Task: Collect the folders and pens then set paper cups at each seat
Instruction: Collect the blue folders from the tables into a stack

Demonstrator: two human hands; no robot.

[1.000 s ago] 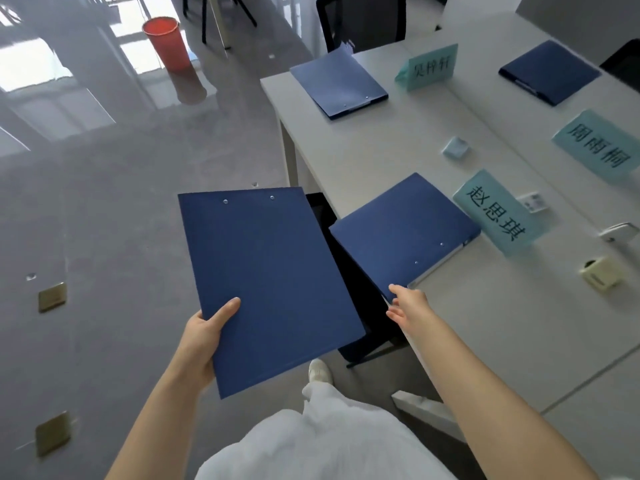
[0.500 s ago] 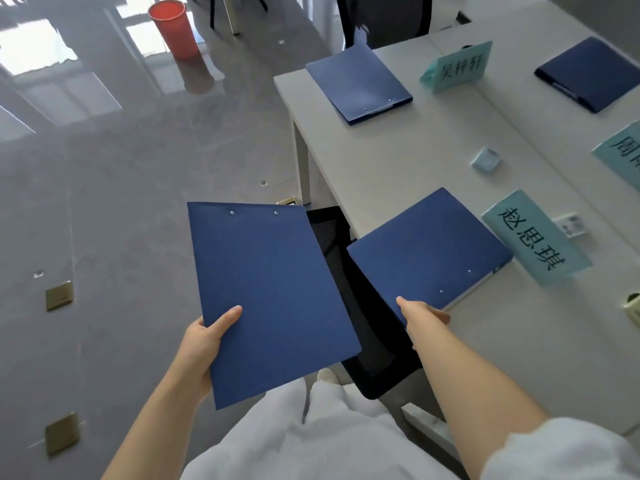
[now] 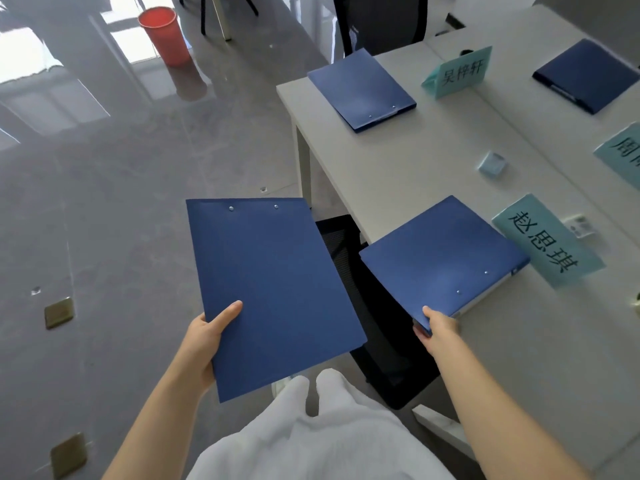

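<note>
My left hand (image 3: 204,337) grips a flat blue folder (image 3: 273,289) by its lower left edge, held out over the floor. My right hand (image 3: 438,325) pinches the near corner of a second blue folder (image 3: 440,258), which overhangs the front edge of the white table (image 3: 398,168). A third blue folder (image 3: 360,90) lies at the table's far left corner. A fourth blue folder (image 3: 588,74) lies at the far right. No pens or paper cups are in view.
Teal name cards (image 3: 547,240) (image 3: 460,72) (image 3: 623,154) stand along the table's middle, with a small blue note block (image 3: 491,163) between them. A black mesh chair (image 3: 374,317) sits under the table beside my legs. Another black chair (image 3: 381,24) stands at the far end, an orange bin (image 3: 164,34) on the floor.
My right hand has closed on the near corner of the folder at the table edge, and that folder has slid slightly off the edge. My left hand keeps holding its folder.
</note>
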